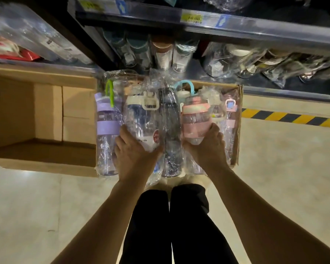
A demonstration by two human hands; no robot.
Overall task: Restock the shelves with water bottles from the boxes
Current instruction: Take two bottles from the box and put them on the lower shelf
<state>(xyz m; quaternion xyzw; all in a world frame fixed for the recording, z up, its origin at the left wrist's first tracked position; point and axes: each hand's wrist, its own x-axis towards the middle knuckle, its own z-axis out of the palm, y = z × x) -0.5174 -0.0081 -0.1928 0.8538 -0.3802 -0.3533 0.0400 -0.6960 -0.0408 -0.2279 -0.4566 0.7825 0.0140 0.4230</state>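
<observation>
Several plastic-wrapped water bottles lie side by side over a cardboard box (239, 130) on the floor. My left hand (135, 155) grips the lower end of a clear bottle with a white lid (141, 119). My right hand (208, 149) holds the base of a short pink bottle (195, 121). A purple bottle with a green strap (106, 128) lies at the left, a dark bottle (170, 126) in the middle. Behind them the low shelf (274, 90) holds wrapped bottles and jars (163, 54).
A large open cardboard box (27, 115) stands at the left. A yellow-and-black striped strip (293, 117) runs along the floor at the right. An upper shelf edge with price tags (194, 18) overhangs. My legs are below the box.
</observation>
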